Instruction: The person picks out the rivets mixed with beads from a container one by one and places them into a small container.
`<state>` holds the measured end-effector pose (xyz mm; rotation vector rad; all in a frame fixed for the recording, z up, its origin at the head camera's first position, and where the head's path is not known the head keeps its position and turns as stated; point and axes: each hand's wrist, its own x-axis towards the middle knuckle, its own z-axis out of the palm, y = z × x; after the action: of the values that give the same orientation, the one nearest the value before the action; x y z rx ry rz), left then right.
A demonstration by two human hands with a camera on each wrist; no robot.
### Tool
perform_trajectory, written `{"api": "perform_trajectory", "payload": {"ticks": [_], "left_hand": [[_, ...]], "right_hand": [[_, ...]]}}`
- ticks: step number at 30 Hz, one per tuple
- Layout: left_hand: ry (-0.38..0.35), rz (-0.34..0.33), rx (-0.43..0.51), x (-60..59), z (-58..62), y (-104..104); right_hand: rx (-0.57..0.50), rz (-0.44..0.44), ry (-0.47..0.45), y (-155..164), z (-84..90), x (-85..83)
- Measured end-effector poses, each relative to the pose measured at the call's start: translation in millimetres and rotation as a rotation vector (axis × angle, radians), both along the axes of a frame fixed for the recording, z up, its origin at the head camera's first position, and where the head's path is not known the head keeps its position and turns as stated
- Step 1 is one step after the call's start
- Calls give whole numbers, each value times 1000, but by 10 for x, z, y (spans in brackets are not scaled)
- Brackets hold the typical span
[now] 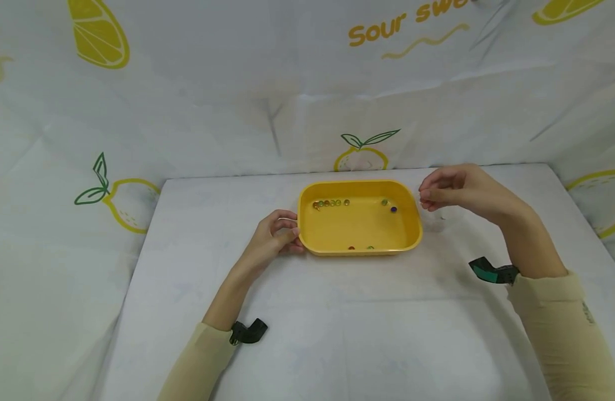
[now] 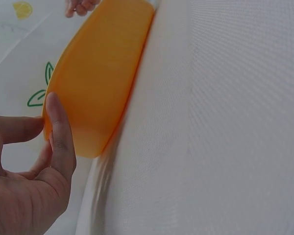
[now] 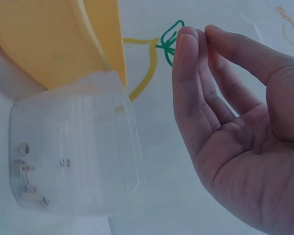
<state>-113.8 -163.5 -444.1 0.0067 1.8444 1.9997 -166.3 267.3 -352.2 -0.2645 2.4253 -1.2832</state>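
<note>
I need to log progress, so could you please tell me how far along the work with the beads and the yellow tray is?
Around ten beads already lie in the yellow tray. The left hand holds the tray's left rim. The right hand hovers at its right end with fingers pinched; whether they hold a bead is not visible. The clear container beside the tray looks empty.

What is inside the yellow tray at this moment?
The yellow tray holds small coloured marbles: a row along the far left wall, two near the far right, two by the near wall. The near wall hides whatever lies right behind it.
</note>
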Motion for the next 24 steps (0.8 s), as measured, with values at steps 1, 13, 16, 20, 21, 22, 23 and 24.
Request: {"api": "perform_trajectory", "payload": {"ticks": [1, 13, 16, 20, 21, 22, 23, 24], "left_hand": [[1, 0, 0, 0, -1, 0], [-5, 5, 5, 5, 6, 0], [-6, 5, 9, 6, 6, 0], [5, 1, 6, 4, 1, -1], [4, 2, 8, 4, -1, 0], [7, 0, 5, 3, -3, -1], [9, -2, 3, 2, 0, -1], [6, 0, 4, 2, 3, -1]], "right_hand": [[7, -6, 2, 19, -2, 6], [-7, -74, 9, 320, -72, 37], [-2, -91, 12, 371, -82, 50], [18, -125, -14, 413, -114, 56], [18, -136, -27, 422, -127, 54], [13, -149, -39, 431, -139, 55], [5, -161, -50, 440, -152, 55], [-3, -168, -57, 448, -166, 55]]}}
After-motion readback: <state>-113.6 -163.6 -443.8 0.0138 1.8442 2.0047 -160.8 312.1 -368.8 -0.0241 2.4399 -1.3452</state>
